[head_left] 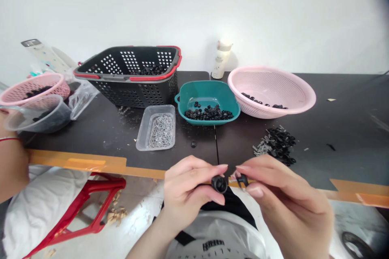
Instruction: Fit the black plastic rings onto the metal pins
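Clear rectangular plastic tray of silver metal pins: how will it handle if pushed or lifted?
The clear rectangular plastic tray has thin walls, so it likely flexes when gripped. Its low, flat shape makes tipping unlikely. The loose silver metal pins sit uncovered, so they could spill if jerked.

Bare left hand (187, 198) and right hand (288, 206) raised just in front of the near edge of the dark table (91, 145), fingers curled, each pinching between thumb and fingertips, nearly meeting at centre; left wrist (159, 230) angled downward, right forearm (316, 249) running out of frame.
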A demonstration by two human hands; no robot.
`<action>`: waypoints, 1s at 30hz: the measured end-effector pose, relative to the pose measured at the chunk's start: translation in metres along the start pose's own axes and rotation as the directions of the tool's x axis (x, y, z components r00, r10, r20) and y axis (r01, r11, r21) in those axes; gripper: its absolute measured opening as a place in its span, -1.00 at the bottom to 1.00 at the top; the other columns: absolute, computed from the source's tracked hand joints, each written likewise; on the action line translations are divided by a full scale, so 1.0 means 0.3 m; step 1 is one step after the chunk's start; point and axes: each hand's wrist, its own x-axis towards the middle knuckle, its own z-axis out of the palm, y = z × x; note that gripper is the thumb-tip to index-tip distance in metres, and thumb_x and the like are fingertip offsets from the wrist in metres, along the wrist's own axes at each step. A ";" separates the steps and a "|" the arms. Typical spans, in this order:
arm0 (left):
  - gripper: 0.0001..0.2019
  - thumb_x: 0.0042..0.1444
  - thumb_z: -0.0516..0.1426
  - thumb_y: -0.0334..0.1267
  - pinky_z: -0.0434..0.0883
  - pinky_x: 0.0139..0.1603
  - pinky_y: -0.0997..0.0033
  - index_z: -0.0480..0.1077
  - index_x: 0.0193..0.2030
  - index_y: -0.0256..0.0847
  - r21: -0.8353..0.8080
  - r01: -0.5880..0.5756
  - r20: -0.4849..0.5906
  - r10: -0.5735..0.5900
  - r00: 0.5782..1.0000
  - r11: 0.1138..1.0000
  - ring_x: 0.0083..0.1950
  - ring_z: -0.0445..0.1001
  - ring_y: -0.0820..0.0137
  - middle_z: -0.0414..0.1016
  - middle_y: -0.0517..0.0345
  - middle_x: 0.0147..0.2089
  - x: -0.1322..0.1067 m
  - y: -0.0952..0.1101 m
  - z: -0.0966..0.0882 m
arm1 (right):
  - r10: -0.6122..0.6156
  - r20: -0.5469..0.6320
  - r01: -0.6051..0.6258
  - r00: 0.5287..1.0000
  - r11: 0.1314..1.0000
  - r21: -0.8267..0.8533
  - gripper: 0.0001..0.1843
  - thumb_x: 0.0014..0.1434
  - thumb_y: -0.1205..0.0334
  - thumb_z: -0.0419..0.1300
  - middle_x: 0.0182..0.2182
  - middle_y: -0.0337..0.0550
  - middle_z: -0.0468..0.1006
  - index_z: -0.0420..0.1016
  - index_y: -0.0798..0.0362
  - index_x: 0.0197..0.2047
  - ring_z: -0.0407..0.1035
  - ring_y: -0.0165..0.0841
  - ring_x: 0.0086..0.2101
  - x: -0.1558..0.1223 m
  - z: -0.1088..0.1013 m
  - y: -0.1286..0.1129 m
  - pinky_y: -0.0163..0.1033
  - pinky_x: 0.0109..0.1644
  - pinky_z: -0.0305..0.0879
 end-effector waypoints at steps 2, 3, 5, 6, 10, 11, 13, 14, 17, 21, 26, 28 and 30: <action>-0.69 0.14 0.19 -0.06 0.44 -0.47 0.62 0.60 -0.10 -0.18 -0.012 0.003 -0.010 -0.003 1.000 1.000 -0.45 0.48 0.52 0.53 0.12 -0.44 -0.001 -0.002 0.004 | -0.027 0.025 0.028 0.999 0.999 -0.018 -0.72 0.16 0.41 0.29 -0.34 -0.21 0.57 0.61 -0.12 -0.10 0.47 -0.39 -0.39 0.007 0.001 -0.010 -0.38 -0.42 0.44; -0.69 0.14 0.19 -0.06 0.45 -0.46 0.63 0.59 -0.08 -0.16 -0.016 0.002 -0.014 -0.002 1.000 1.000 -0.45 0.48 0.53 0.53 0.13 -0.44 -0.001 -0.002 0.006 | -0.041 0.039 0.042 0.998 0.999 -0.029 -0.73 0.16 0.41 0.29 -0.35 -0.21 0.57 0.61 -0.11 -0.11 0.47 -0.41 -0.39 0.012 0.002 -0.015 -0.39 -0.41 0.44; -0.70 0.13 0.20 -0.07 0.45 -0.45 0.64 0.58 -0.06 -0.13 -0.023 -0.003 -0.016 0.002 1.000 1.000 -0.44 0.48 0.53 0.53 0.15 -0.43 0.001 -0.002 0.007 | -0.059 0.072 0.063 0.996 0.996 -0.056 -0.74 0.15 0.43 0.29 -0.35 -0.23 0.56 0.61 -0.07 -0.13 0.47 -0.44 -0.40 0.023 0.005 -0.023 -0.43 -0.40 0.44; -0.70 0.13 0.20 -0.08 0.46 -0.44 0.64 0.57 -0.05 -0.12 -0.026 -0.004 -0.016 0.004 1.000 1.000 -0.44 0.48 0.54 0.54 0.15 -0.43 0.002 -0.002 0.008 | -0.068 0.085 0.074 0.994 0.995 -0.070 -0.74 0.15 0.45 0.28 -0.35 -0.24 0.56 0.62 -0.06 -0.14 0.47 -0.46 -0.41 0.027 0.006 -0.026 -0.46 -0.40 0.43; -0.69 0.11 0.23 -0.09 0.47 -0.40 0.65 0.56 -0.03 -0.11 -0.019 -0.017 -0.014 0.017 1.000 1.000 -0.42 0.49 0.54 0.55 0.17 -0.41 0.003 -0.002 0.007 | -0.088 0.097 0.098 0.991 0.990 -0.099 -0.74 0.16 0.46 0.27 -0.34 -0.24 0.56 0.61 -0.04 -0.12 0.46 -0.48 -0.40 0.031 0.005 -0.025 -0.49 -0.38 0.44; -0.69 0.10 0.24 -0.10 0.47 -0.40 0.65 0.56 -0.03 -0.12 -0.013 -0.020 -0.014 0.020 1.000 1.000 -0.42 0.49 0.54 0.55 0.18 -0.41 0.002 -0.002 0.006 | -0.094 0.099 0.104 0.991 0.989 -0.106 -0.73 0.16 0.46 0.26 -0.33 -0.24 0.55 0.61 -0.04 -0.12 0.46 -0.49 -0.40 0.029 0.003 -0.024 -0.49 -0.38 0.43; -0.70 0.06 0.28 -0.16 0.48 -0.39 0.64 0.57 -0.05 -0.13 0.004 -0.022 -0.016 0.022 1.000 1.000 -0.41 0.50 0.54 0.55 0.19 -0.40 0.001 -0.002 0.005 | -0.100 0.111 0.114 0.989 0.986 -0.124 -0.73 0.16 0.48 0.26 -0.33 -0.24 0.55 0.60 -0.03 -0.11 0.46 -0.49 -0.40 0.024 -0.002 -0.022 -0.50 -0.38 0.43; -0.71 0.05 0.30 -0.20 0.49 -0.38 0.63 0.57 -0.05 -0.13 0.013 -0.020 -0.017 0.020 1.000 1.000 -0.41 0.50 0.53 0.55 0.20 -0.40 0.001 0.000 0.004 | -0.108 0.119 0.124 0.987 0.983 -0.135 -0.72 0.16 0.48 0.26 -0.33 -0.24 0.55 0.60 -0.02 -0.11 0.46 -0.50 -0.39 0.022 -0.005 -0.022 -0.51 -0.37 0.43; -0.72 0.02 0.33 -0.29 0.50 -0.37 0.61 0.58 -0.08 -0.17 0.045 -0.020 -0.021 0.021 1.000 0.999 -0.41 0.51 0.53 0.55 0.20 -0.39 0.003 0.006 0.001 | -0.133 0.135 0.155 0.982 0.975 -0.162 -0.71 0.16 0.49 0.24 -0.31 -0.23 0.55 0.59 -0.01 -0.09 0.47 -0.49 -0.36 0.020 -0.011 -0.023 -0.50 -0.33 0.43; -0.74 0.01 0.33 -0.34 0.49 -0.40 0.60 0.58 -0.11 -0.21 0.093 -0.044 -0.053 0.049 0.997 0.995 -0.43 0.50 0.52 0.57 0.17 -0.38 0.007 0.016 -0.003 | -0.142 0.157 0.170 0.977 0.969 -0.178 -0.70 0.17 0.50 0.23 -0.30 -0.21 0.55 0.58 0.01 -0.08 0.48 -0.48 -0.35 0.025 -0.008 -0.018 -0.50 -0.34 0.44; -0.73 0.01 0.34 -0.36 0.49 -0.42 0.56 0.58 -0.10 -0.22 0.122 -0.040 -0.059 0.047 0.997 0.992 -0.44 0.51 0.49 0.57 0.15 -0.40 0.009 0.023 -0.003 | -0.111 0.144 0.137 0.983 0.972 -0.190 -0.69 0.17 0.47 0.24 -0.29 -0.19 0.57 0.59 -0.04 -0.06 0.49 -0.43 -0.36 0.020 -0.004 -0.010 -0.43 -0.36 0.47; -0.73 0.01 0.34 -0.35 0.49 -0.44 0.56 0.58 -0.10 -0.21 0.119 -0.033 -0.062 0.041 0.997 0.992 -0.45 0.51 0.49 0.57 0.15 -0.42 0.010 0.026 -0.003 | -0.101 0.142 0.127 0.985 0.974 -0.189 -0.69 0.16 0.46 0.25 -0.28 -0.17 0.59 0.59 -0.06 -0.06 0.51 -0.39 -0.36 0.016 -0.005 -0.010 -0.39 -0.36 0.48; -0.74 0.00 0.34 -0.34 0.49 -0.44 0.55 0.59 -0.11 -0.21 0.110 -0.029 -0.065 0.036 0.997 0.993 -0.45 0.51 0.48 0.56 0.15 -0.43 0.012 0.029 -0.003 | -0.093 0.142 0.119 0.986 0.975 -0.186 -0.68 0.15 0.46 0.26 -0.28 -0.16 0.60 0.59 -0.07 -0.06 0.51 -0.36 -0.35 0.015 -0.007 -0.012 -0.36 -0.35 0.50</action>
